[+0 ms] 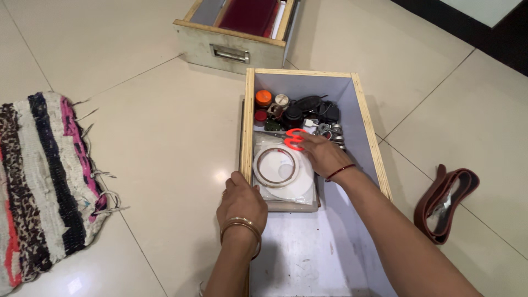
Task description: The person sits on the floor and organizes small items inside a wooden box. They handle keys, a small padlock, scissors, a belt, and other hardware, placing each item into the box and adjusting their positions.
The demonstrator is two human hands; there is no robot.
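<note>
Your left hand grips the left wall of the open drawer on the floor, fingers curled over its edge. Your right hand lies inside, fingers closed on the orange scissors, which rest on a clear packet holding a tape ring. Small jars and dark odds crowd the drawer's far end. A rug lies left, a brown belt right.

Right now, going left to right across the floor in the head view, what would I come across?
Striped rag rug → left hand on the wooden drawer's rim → roll of tape → right hand at the orange-handled scissors → brown belt.
</note>
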